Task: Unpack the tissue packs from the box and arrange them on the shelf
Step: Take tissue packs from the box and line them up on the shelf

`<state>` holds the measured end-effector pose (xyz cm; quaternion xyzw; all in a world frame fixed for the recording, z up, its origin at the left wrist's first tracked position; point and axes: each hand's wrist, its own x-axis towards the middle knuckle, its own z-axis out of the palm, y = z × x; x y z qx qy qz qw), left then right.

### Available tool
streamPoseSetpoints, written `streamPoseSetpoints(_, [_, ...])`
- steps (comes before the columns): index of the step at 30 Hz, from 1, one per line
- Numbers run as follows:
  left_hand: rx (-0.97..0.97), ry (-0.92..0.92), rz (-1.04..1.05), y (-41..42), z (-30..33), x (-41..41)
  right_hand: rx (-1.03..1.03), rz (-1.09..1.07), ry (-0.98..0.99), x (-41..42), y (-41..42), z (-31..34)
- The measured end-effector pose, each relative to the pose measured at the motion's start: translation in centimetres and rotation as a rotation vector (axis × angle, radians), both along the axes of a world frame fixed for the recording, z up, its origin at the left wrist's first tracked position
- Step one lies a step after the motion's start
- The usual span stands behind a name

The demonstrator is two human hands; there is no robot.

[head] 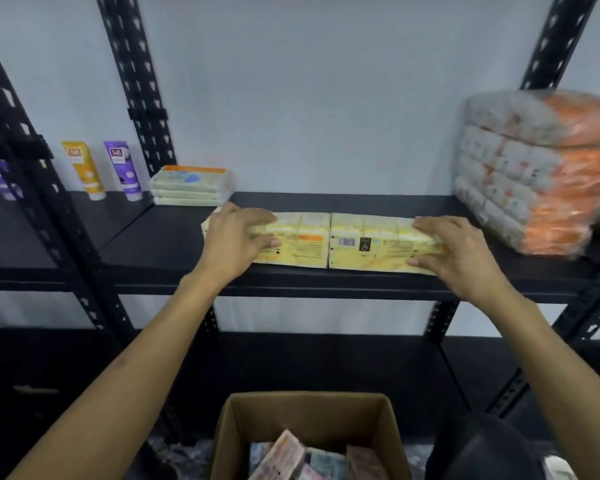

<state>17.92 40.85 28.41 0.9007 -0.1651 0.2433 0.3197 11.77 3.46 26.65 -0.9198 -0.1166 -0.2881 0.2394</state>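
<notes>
Two yellow tissue packs lie side by side near the front edge of the black shelf (160, 244). My left hand (238, 237) grips the left yellow pack (303, 242) at its left end. My right hand (456, 249) grips the right yellow pack (371, 242) at its right end. A low stack of pale green tissue packs (191, 187) sits at the back left of the shelf. Below me stands an open cardboard box (312, 415) with more packs (284, 459) inside.
A tall stack of orange-and-white tissue packs (534, 171) fills the shelf's right end. A yellow tube (84, 169) and a purple tube (123, 169) stand on the neighbouring shelf to the left. Black perforated uprights (136, 81) frame the bay. A lower shelf (326, 362) is dark.
</notes>
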Motion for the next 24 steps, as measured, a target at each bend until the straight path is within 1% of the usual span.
streamPoseSetpoints(2, [0.025,-0.02,-0.001,-0.4,-0.1,0.8,-0.013,-0.016,0.01,1.3,-0.4,0.0])
streamPoseSetpoints(4, [0.034,0.0,-0.017,-0.6,0.0,1.3,-0.026,-0.023,0.052,2.4,-0.9,0.1])
streamPoseSetpoints(7, [0.116,0.067,-0.026,-0.5,1.2,1.9,-0.142,-0.021,0.144,3.2,-1.2,1.4])
streamPoseSetpoints(9, [0.202,0.148,-0.043,-0.4,2.8,2.3,-0.231,-0.045,0.251,3.4,-0.9,3.3])
streamPoseSetpoints(10, [0.215,0.195,-0.06,-0.5,3.7,2.5,-0.257,-0.055,0.292,3.4,-0.7,4.4])
streamPoseSetpoints(12, [0.194,0.24,-0.097,-0.8,5.4,2.9,-0.258,-0.06,0.265,3.6,0.1,6.7])
streamPoseSetpoints(14, [0.212,0.21,-0.09,-1.8,6.1,3.6,-0.2,-0.075,0.186,4.5,1.6,8.0])
streamPoseSetpoints(15, [0.251,0.211,-0.083,-2.5,6.2,4.0,-0.185,-0.095,0.17,5.1,2.6,8.3])
streamPoseSetpoints(16, [0.309,0.253,-0.078,-3.2,6.1,4.3,-0.188,-0.115,0.188,5.8,3.7,8.3])
streamPoseSetpoints(18, [0.461,0.395,-0.044,-4.5,5.4,4.8,-0.237,-0.136,0.32,7.2,5.7,7.5])
streamPoseSetpoints(19, [0.531,0.433,-0.011,-5.0,5.0,5.1,-0.266,-0.147,0.407,7.9,6.2,6.8])
streamPoseSetpoints(20, [0.571,0.429,0.024,-5.3,4.5,5.5,-0.278,-0.157,0.461,8.4,6.5,6.1])
streamPoseSetpoints(21, [0.58,0.398,0.054,-5.5,4.1,5.8,-0.26,-0.167,0.467,8.9,6.5,5.4])
streamPoseSetpoints(24, [0.561,0.261,0.135,-5.9,3.3,6.2,-0.174,-0.188,0.351,9.9,6.1,4.5])
